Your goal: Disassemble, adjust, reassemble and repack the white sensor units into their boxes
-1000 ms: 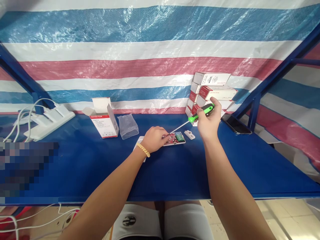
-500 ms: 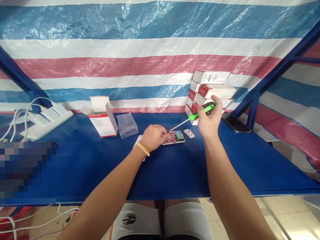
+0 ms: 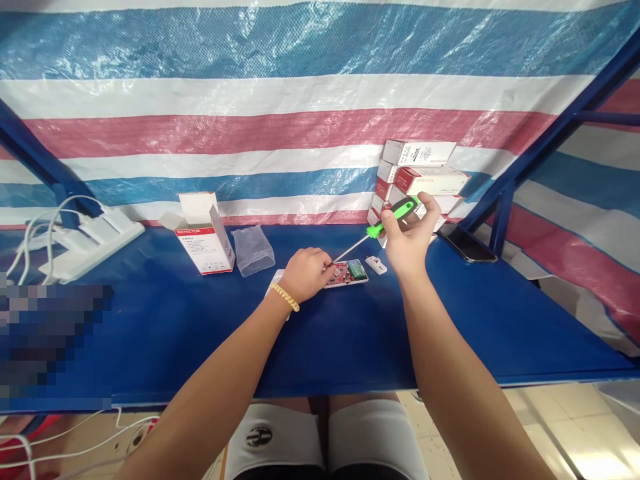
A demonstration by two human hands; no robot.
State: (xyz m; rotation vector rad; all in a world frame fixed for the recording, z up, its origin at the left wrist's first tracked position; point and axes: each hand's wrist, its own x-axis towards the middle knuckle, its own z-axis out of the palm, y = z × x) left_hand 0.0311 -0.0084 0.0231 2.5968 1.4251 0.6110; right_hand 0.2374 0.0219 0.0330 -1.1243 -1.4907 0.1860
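A green and black screwdriver (image 3: 400,212) is held by its handle in my right hand (image 3: 411,243). Its shaft slants down to the left, and its tip meets the fingertips of my left hand (image 3: 306,275). Those fingers are pinched together at the left end of a red circuit board (image 3: 343,273) with a green part, set in a white case; whatever they pinch is too small to make out. A small white piece (image 3: 376,265) lies right of the board. Under my left wrist, a white cover (image 3: 277,283) is partly hidden.
An open detector box (image 3: 205,250) and a clear plastic bag (image 3: 253,250) stand left of my hands. Stacked boxes (image 3: 425,180) and a black phone (image 3: 467,243) are at the back right. A white power strip (image 3: 95,247) lies far left on the blue table (image 3: 350,347).
My right hand and the screwdriver handle have shifted slightly left, and the index finger sits differently on the handle's end. My left hand has stayed nearly where it was.
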